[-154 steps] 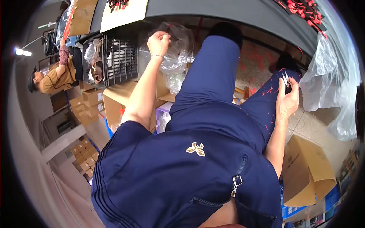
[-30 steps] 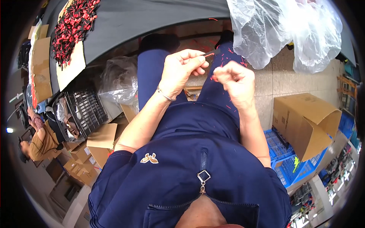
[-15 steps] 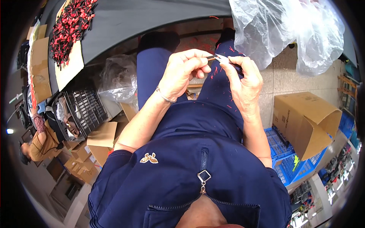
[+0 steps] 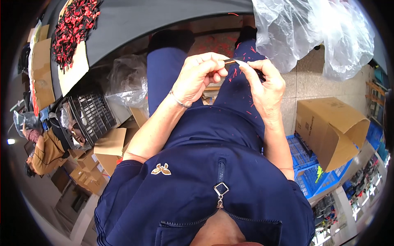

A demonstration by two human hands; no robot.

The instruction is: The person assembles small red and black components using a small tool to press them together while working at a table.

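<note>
Above my lap, my left hand [image 4: 200, 78] pinches a small dark strip [image 4: 230, 62] between thumb and fingertips. It resembles the black-and-red pieces in the pile [image 4: 74, 35] at the far left. Close beside it, my right hand [image 4: 266, 84] is closed around small thread snips [image 4: 241, 63]. Their pale, pointed tip lies at the strip's end; a dark part shows behind my fingers. The hands hide most of both items. Short red thread bits [image 4: 234, 74] are scattered over my dark blue trouser leg.
The pile lies on cardboard on a dark table [image 4: 164, 12]. Clear plastic bags [image 4: 287, 37] hang at the far right. A cardboard box [image 4: 328, 127] stands on blue crates [image 4: 305, 153] to my right. Left are a black crate [image 4: 92, 112], open boxes [image 4: 111, 143] and another person [image 4: 49, 151].
The snips' blades, seen apart before, now show as one narrow tip by the strip. My hands stay nearly in place. The person at the left has moved and now holds up a clear bag.
</note>
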